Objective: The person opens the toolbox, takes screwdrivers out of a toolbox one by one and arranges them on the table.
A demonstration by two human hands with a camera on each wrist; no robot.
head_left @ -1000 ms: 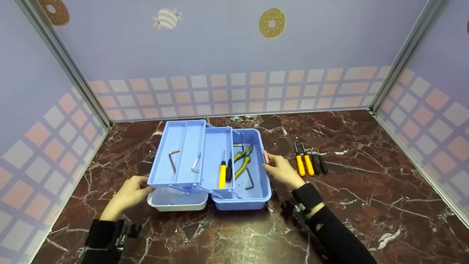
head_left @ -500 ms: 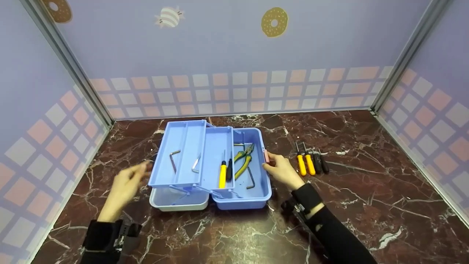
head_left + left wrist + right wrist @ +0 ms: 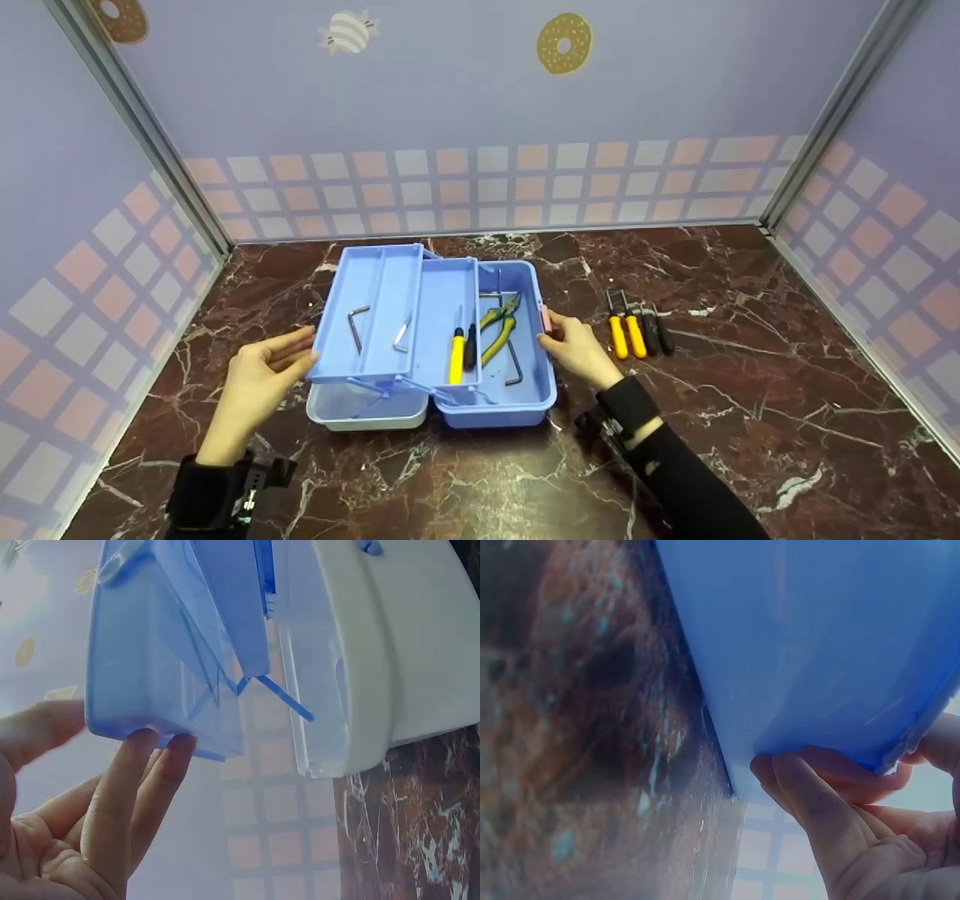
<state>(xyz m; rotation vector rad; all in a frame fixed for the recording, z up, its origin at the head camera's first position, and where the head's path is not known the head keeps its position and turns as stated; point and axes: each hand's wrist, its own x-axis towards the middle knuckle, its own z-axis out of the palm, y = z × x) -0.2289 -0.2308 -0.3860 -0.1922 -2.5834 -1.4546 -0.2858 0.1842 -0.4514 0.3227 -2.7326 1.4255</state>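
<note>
Blue plastic cantilever toolbox, smooth and glossy, sits mid marble table, trays fanned out left. Left hand spread wide, straight fingertips touching the top tray's left edge. Right hand curled around the toolbox's right rim. Screwdrivers lie just right of toolbox.

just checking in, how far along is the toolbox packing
Partly packed. Done: two hex keys lie in the upper tray, a yellow screwdriver in the middle tray, pliers in the toolbox base. In hand: the left hand touches the upper tray's edge, the right hand grips the base's right rim. Left: four screwdrivers lie on the table, trays fanned open.
</note>
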